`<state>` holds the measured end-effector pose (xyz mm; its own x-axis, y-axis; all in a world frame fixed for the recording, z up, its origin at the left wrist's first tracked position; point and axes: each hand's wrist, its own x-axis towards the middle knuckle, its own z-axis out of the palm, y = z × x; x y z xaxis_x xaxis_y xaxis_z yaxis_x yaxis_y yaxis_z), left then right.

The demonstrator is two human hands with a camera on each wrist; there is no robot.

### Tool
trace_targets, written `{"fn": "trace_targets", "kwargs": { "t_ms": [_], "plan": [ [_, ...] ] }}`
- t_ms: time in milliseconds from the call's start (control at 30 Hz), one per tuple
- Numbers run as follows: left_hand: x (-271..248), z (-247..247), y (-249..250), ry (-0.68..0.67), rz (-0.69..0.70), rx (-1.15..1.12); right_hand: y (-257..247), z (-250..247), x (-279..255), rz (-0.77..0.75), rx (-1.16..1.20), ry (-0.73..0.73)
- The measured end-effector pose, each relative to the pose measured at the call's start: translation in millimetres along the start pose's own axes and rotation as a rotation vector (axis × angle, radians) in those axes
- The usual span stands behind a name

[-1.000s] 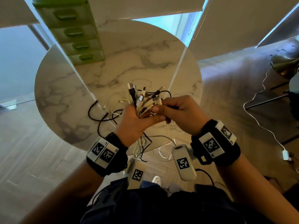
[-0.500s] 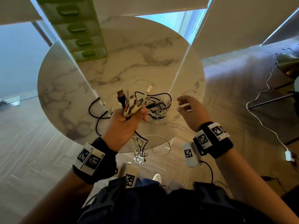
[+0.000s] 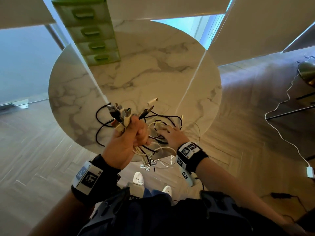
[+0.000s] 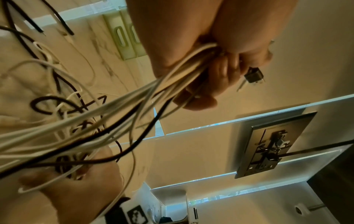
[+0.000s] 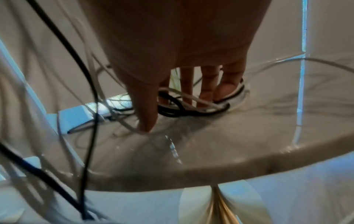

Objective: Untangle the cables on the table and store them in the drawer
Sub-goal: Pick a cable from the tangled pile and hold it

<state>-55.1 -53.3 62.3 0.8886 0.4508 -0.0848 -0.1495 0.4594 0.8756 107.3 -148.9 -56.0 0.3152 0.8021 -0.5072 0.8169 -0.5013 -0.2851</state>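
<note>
My left hand [image 3: 132, 135] is raised over the near edge of the round marble table [image 3: 153, 68] and grips a bundle of black and white cables just below their plugs [image 3: 119, 114]. The left wrist view shows its fingers [image 4: 216, 78] curled round the strands [image 4: 134, 106], which trail down to the table. My right hand [image 3: 168, 135] lies with straight fingers on the tangle of cables [image 3: 163, 123] on the table. In the right wrist view its fingertips [image 5: 205, 94] press on black and white loops [image 5: 193, 109]. A green drawer unit [image 3: 92, 33] stands at the back left, all drawers closed.
Some strands [image 3: 150, 165] hang off the table's near edge above my white shoes [image 3: 138, 178]. A black cable [image 3: 100, 126] loops left of the tangle. On the wooden floor at the right lies a white cord [image 3: 281, 133] with an adapter [image 3: 310, 172].
My right hand left the bundle, swung out to the right, then came down flat on the tangle on the table. The left hand keeps its grip on the plugs.
</note>
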Motion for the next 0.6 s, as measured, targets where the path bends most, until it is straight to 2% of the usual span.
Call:
{"fn": "trace_targets", "kwargs": {
  "t_ms": [133, 267, 333, 500, 600],
  "plan": [
    [-4, -13, 6, 0.038, -0.126, -0.002, 12, -13, 16, 0.053, 0.079, 0.082],
    [-8, -31, 3, 0.104, -0.253, 0.078, 28, -53, 26, 0.223, 0.282, 0.331],
    [-11, -41, -2, 0.094, -0.328, 0.083, 36, -73, 28, 0.298, 0.349, 0.401],
    [-19, -61, -19, 0.096, -0.535, 0.172, 52, -118, 28, 0.366, 0.635, 0.564],
    [-17, -66, -26, 0.123, -0.531, 0.251, 55, -133, 24, 0.345, 0.616, 0.607]
  ]
}}
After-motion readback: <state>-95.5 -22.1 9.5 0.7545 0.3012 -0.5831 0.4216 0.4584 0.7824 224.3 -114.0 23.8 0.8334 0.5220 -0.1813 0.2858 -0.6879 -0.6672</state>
